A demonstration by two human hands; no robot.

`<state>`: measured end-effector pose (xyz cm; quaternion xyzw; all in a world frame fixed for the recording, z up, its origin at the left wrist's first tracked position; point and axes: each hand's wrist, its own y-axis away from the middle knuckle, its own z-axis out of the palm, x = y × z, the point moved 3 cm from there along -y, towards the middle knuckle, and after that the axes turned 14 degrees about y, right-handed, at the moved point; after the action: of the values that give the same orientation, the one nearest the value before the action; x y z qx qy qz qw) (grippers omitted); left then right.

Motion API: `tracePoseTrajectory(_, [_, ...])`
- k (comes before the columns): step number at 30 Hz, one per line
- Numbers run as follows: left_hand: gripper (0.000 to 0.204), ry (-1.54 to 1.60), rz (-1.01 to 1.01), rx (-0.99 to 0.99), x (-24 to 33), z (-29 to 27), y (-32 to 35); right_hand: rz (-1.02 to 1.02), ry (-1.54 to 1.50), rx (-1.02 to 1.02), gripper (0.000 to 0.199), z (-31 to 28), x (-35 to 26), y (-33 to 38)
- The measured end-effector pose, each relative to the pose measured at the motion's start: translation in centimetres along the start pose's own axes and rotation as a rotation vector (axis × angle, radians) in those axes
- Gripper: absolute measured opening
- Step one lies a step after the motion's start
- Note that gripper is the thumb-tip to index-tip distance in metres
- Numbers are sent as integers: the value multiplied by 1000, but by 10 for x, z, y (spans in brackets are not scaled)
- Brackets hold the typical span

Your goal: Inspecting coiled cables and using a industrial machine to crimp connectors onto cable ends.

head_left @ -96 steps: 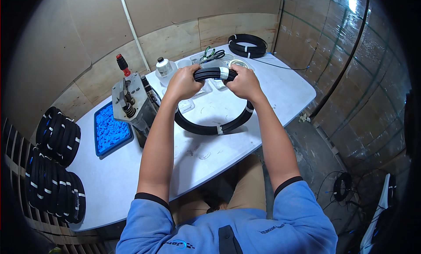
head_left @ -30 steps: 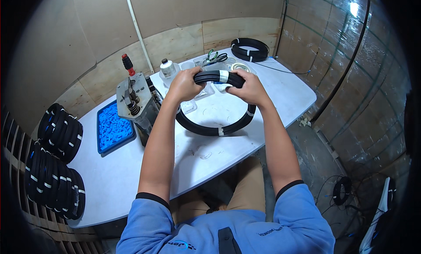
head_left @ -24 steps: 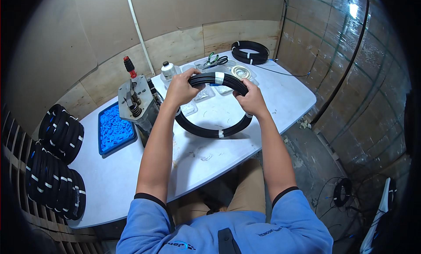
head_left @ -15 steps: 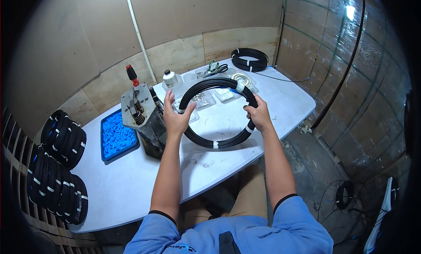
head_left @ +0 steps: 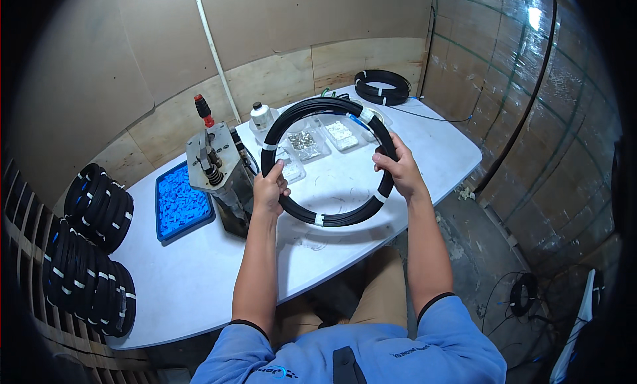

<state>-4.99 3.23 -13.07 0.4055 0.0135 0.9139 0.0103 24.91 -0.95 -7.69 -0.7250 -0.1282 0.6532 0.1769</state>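
Observation:
I hold a black cable coil (head_left: 300,112), bound with several white ties, up above the white table (head_left: 199,271). My left hand (head_left: 269,188) grips its left side and my right hand (head_left: 395,168) grips its right side. The coil stands nearly upright, tilted toward me, so I see the table through its ring. A blue connector end shows near the coil's top right.
A grey metal press tool (head_left: 215,175) with a red handle stands left of my left hand. A blue tray of small blue parts (head_left: 178,201) lies beside it. Clear boxes of small parts (head_left: 322,137), a white bottle (head_left: 261,115), another black coil (head_left: 381,87) at the back, stacked coils (head_left: 86,251) at left.
The coil was lying low with both hands together at its far edge. My hands have slid apart to its sides and lifted it up toward me.

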Motion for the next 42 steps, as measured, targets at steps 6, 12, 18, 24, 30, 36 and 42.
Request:
tracePoseTrajectory(6, [22, -150, 85, 25, 16, 22, 22, 181, -104, 52, 37, -2, 20, 5])
tracePoseTrajectory(12, [19, -184, 132, -2, 23, 25, 23, 227, -115, 84, 31, 2, 18, 11])
tracePoseTrajectory(18, [19, -118, 74, -29, 20, 21, 25, 186, 113, 213, 31, 4, 2, 5])
tracePoseTrajectory(24, [15, -176, 119, -38, 24, 24, 32, 181, 415, 353, 29, -1, 6, 0])
tracePoseTrajectory(30, [15, -237, 138, -49, 29, 28, 37, 151, 434, 380, 27, -2, 9, 3])
tracePoseTrajectory(36, [16, -166, 149, -41, 30, 22, 36, 122, 278, 228, 30, -2, -7, 9])
tracePoseTrajectory(42, [23, -49, 129, -6, 27, 29, 35, 72, -207, 163, 59, 3, 19, 30])
